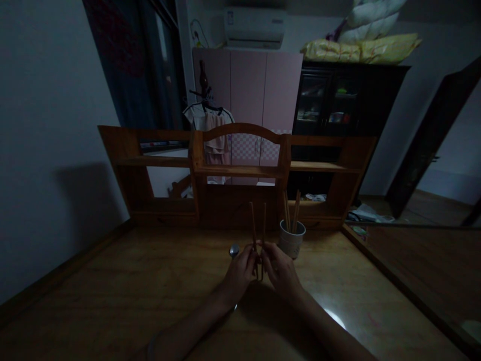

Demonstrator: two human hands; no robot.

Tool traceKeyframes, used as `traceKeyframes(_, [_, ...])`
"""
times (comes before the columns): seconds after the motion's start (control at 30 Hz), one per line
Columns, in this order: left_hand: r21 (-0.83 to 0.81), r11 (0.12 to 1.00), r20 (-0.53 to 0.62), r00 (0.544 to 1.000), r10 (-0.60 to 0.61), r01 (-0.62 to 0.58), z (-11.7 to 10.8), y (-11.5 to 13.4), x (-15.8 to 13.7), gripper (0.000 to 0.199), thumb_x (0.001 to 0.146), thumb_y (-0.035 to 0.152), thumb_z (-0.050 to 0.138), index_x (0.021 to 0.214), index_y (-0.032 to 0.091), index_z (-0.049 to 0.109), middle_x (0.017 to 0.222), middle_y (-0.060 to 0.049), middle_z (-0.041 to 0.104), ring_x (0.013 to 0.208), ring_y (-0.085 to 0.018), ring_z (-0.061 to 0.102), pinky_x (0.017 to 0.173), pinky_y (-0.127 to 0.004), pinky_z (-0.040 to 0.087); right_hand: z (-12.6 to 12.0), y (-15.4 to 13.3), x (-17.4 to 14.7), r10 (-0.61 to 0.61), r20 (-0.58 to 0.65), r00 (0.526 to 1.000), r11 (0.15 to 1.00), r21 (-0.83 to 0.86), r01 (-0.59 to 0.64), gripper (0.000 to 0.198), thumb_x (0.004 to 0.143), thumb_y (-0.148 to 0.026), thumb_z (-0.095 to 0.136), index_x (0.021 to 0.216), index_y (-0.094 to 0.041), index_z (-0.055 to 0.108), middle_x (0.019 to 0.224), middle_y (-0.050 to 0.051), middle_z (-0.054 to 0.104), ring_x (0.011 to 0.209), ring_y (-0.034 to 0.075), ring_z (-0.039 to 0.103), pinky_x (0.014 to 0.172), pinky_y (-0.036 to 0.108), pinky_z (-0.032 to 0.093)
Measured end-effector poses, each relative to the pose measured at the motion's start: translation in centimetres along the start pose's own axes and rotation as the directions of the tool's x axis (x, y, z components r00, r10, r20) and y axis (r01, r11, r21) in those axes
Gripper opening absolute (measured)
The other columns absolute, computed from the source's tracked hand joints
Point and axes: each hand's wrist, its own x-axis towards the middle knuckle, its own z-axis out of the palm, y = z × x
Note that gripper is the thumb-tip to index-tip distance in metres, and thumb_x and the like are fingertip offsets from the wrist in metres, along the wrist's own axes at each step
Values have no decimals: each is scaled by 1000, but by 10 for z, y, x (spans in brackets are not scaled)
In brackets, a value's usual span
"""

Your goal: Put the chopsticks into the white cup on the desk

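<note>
My left hand [241,267] is closed around one wooden chopstick [253,220], which stands nearly upright above the desk. A second chopstick [264,220] is gripped by my right hand [278,265], side by side with the first and a small gap apart. Both hands are close together, fingertips almost meeting. Under my left hand and wrist lies a metal spoon [234,249]; its bowl shows beyond the hand, while most of its handle is hidden. Just past my right hand stands a light grey cup [291,240] with several chopsticks [296,213] upright in it.
The wooden desk [169,271] carries a shelf unit [240,171] along its back edge. A white wall [56,150] borders the left side. Behind stand a pink wardrobe [248,90], clothes on a rack [210,125] and a black cabinet [345,100]. An open door [432,135] is at right.
</note>
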Motion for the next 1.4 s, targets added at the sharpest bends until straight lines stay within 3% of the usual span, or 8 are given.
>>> traceKeyframes(0.17, [13, 1000, -18, 1000, -3, 3, 1, -3, 0, 34, 97, 37, 39, 124, 23, 54, 111, -7, 65, 90, -19, 64, 75, -28, 52, 3, 4, -1, 50, -26, 998, 999, 13, -50, 25, 94, -23, 44, 119, -22, 49, 98, 7, 66, 83, 18, 65, 73, 29, 53])
traceKeyframes(0.63, [14, 1000, -24, 1000, 15, -15, 1, -7, 0, 34, 97, 36, 40, 126, 24, 53, 107, -7, 66, 92, -18, 64, 78, -29, 53, 5, 5, 1, 88, -96, 992, 996, -25, -90, 10, 91, -28, 52, 99, -22, 49, 83, 2, 63, 71, 15, 63, 63, 26, 50])
traceKeyframes(0.93, [16, 1000, 0, 1000, 12, -12, 0, 0, 0, 34, 96, 37, 40, 123, 23, 56, 112, -8, 65, 95, -20, 63, 79, -29, 52, 4, 4, 0, 92, -72, 993, 995, -36, -94, 12, 91, -27, 52, 101, -22, 48, 80, 2, 63, 64, 15, 62, 59, 25, 49])
traceKeyframes(1.4, [40, 998, 3, 999, 42, -42, 3, -6, 0, 35, 96, 31, 40, 127, 25, 55, 112, -7, 66, 90, -19, 64, 77, -29, 52, 4, 5, 1, 92, -46, 995, 996, 26, -91, 13, 93, -29, 50, 102, -21, 55, 87, 5, 65, 75, 18, 64, 69, 28, 52])
